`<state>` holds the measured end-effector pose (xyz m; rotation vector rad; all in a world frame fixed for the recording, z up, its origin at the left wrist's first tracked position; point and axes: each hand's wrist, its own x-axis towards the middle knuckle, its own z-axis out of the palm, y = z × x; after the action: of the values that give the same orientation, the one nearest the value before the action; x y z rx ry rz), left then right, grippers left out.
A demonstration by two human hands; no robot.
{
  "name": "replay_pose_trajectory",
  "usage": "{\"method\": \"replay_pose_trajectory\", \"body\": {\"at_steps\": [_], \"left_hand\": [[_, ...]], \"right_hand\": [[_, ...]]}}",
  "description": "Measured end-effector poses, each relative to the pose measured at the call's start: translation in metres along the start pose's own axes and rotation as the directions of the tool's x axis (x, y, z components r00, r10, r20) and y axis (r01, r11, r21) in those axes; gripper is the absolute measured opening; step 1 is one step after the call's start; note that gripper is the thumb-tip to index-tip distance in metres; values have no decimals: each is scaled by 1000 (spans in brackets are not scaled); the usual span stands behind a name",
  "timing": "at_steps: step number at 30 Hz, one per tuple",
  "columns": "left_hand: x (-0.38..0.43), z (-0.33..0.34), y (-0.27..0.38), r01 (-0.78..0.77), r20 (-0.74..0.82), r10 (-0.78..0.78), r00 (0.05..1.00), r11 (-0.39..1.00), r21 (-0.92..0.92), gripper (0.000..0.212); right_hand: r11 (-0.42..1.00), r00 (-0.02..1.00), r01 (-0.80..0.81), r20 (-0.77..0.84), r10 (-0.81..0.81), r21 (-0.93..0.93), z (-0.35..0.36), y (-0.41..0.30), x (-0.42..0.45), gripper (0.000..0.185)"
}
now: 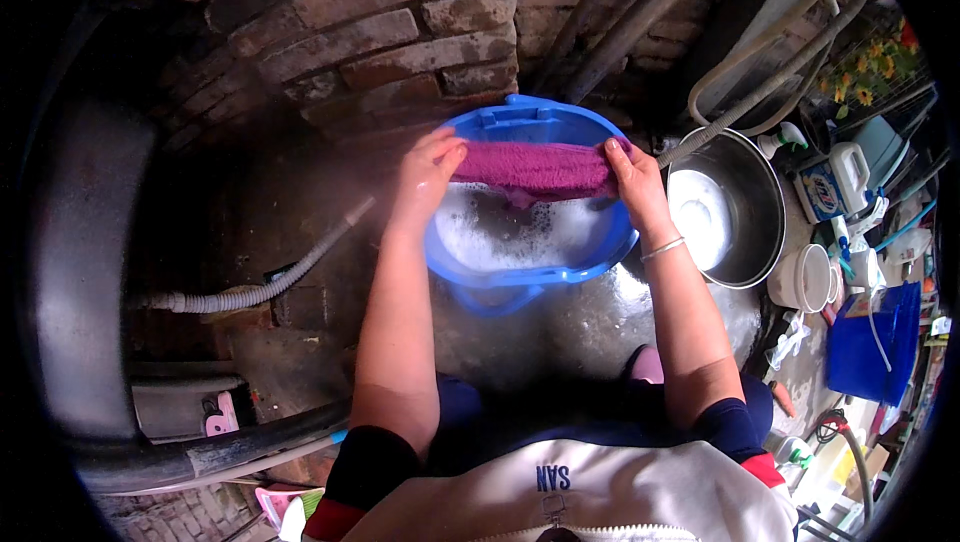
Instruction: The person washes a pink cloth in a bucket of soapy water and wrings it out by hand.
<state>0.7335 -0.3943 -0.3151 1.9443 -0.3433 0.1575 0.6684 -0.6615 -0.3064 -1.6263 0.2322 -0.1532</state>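
Observation:
A folded magenta terry cloth [536,167] is stretched level between my two hands. My left hand [431,178] grips its left end, fingers and thumb pinching the edge. At the other end my right hand [634,174] holds the cloth with the thumb on top; a silver bangle circles that wrist. Below the cloth stands a blue plastic basin [529,277] of sudsy water [517,238]. A small bit of the cloth hangs from its lower edge over the suds.
A round metal basin [776,242] stands right of the blue one. Beyond are a white bucket [802,279], a detergent jug [825,186] and a dark blue tub [874,343]. A ribbed grey hose [247,298] lies left; a brick wall [360,32] rises behind.

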Motion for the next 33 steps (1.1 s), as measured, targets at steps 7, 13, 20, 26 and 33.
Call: {"method": "replay_pose_trajectory", "body": {"at_steps": [7, 13, 20, 26, 33], "left_hand": [[8, -18, 9, 113, -172, -158, 972, 963, -246, 18], [11, -22, -7, 188, -48, -185, 982, 981, 58, 33], [-8, 7, -57, 311, 320, -521, 791, 793, 524, 36], [-9, 39, -80, 81, 397, -757, 519, 505, 859, 40], [-22, 125, -55, -58, 657, -599, 458, 718, 694, 57]], "right_hand": [[902, 992, -125, 26, 126, 413, -12, -2, 6, 20], [997, 998, -40, -58, 36, -65, -5, -13, 8, 35], [344, 941, 333, 288, -177, -878, -7, 29, -9, 19], [253, 917, 385, 338, -210, -887, 0, 33, -14, 12], [314, 936, 337, 282, -209, -887, -3, 33, -13, 17]]}}
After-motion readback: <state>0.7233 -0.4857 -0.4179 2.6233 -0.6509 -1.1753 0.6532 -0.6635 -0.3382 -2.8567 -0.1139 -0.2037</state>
